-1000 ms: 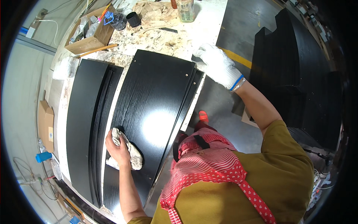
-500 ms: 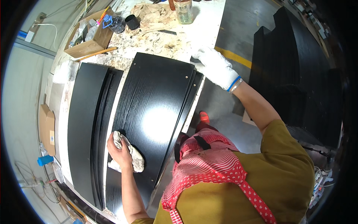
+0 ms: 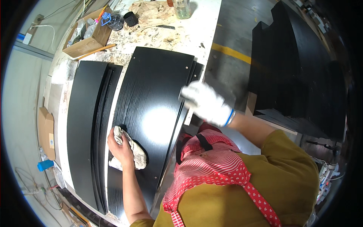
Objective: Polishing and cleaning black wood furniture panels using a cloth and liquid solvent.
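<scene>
My bare left hand [image 3: 121, 148] is closed on a crumpled off-white cloth [image 3: 137, 157], pressing it on the left part of a black wood-grain panel [image 3: 151, 79]. This panel is the top one of a stack, with small round holes near its corners. Over the panel's right edge is my right hand [image 3: 204, 103] in a white glove with a blue cuff, somewhat blurred. Its fingers are curled, and a small dark edge shows beneath the fingertips; what it belongs to is hidden.
Left of the panel lies another stack of curved black panels [image 3: 85, 125]. Farther back on the stained white table [image 3: 159, 38] are a cardboard box [image 3: 81, 47], a black cup [image 3: 131, 19] and a glass jar [image 3: 183, 9]. Large black panels [image 3: 280, 64] stand at the right.
My right hand has swept from the panel's far right corner back toward me, along its right edge. My left hand stays on the cloth, nearly still. The view has shifted slightly.
</scene>
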Tool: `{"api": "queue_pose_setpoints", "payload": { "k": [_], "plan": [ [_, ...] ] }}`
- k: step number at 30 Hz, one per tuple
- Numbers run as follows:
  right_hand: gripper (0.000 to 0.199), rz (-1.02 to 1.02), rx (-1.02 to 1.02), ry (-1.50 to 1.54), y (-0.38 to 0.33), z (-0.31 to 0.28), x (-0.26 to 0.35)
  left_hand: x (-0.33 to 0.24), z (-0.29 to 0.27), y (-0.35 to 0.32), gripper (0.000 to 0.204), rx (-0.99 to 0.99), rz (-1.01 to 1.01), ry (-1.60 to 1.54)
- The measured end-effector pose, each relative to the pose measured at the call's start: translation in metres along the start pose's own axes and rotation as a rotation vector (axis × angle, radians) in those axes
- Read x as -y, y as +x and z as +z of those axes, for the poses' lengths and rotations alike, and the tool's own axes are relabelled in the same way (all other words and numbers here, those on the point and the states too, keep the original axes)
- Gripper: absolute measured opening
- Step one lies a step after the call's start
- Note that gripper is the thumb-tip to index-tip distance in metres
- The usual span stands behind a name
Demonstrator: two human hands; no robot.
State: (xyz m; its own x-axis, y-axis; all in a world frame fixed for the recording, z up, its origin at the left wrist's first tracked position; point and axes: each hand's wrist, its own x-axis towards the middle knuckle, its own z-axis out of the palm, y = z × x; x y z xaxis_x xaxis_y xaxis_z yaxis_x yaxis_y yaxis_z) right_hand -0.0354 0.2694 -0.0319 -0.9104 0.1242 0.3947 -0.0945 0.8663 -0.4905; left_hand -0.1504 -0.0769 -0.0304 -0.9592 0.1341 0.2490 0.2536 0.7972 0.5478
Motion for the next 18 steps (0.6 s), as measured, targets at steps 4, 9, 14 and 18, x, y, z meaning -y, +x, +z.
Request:
{"api": "queue_pose_setpoints", "payload": {
  "k": [4,9,14,18],
  "plan": [
    [0.035,-0.159,0.205,0.248,-0.027,-0.001,0.070,0.008,-0.007,0.001,0.040,0.044,0.026,-0.201],
    [0.032,-0.068,-0.178,0.136,0.006,-0.010,0.022,0.074,-0.080,-0.025,0.042,-0.099,-0.007,-0.141],
    [0.029,-0.117,0.168,-0.014,-0.031,0.015,0.072,0.151,-0.191,-0.123,0.050,-0.036,-0.241,0.176],
    [0.025,-0.243,0.432,0.268,-0.072,0.031,0.155,0.181,-0.215,-0.219,0.086,0.286,-0.433,0.354]
  ]
}}
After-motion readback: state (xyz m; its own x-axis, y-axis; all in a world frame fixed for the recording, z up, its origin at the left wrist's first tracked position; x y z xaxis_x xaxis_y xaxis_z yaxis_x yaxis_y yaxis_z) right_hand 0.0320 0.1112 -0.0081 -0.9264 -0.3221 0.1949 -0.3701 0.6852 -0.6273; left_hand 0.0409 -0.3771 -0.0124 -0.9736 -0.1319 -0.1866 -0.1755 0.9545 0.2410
